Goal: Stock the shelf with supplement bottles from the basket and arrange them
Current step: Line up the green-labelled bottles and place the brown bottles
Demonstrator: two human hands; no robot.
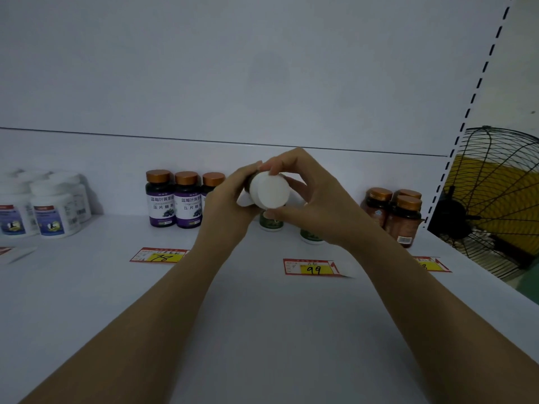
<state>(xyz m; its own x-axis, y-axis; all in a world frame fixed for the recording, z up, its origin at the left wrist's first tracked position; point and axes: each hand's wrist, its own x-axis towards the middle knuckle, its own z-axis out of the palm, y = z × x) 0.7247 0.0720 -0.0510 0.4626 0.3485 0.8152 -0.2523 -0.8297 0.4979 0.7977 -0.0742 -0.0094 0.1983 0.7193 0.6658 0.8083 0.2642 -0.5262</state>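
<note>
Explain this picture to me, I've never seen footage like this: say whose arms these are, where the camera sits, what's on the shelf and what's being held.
No machine here: the camera is worn on a person's head and looks forward and down, so the two bare arms reaching in from the bottom are the wearer's own.

The left hand and right hand together hold one bottle above the white shelf, its white cap turned toward the camera.

On the shelf stand groups of bottles: white ones at far left, purple-labelled ones with copper caps, green-labelled ones partly hidden behind the hands, and brown ones at right. Price tags lie in front of them; two read 78 and 99.

The wire object at far right is a fan beyond the shelf.
</note>
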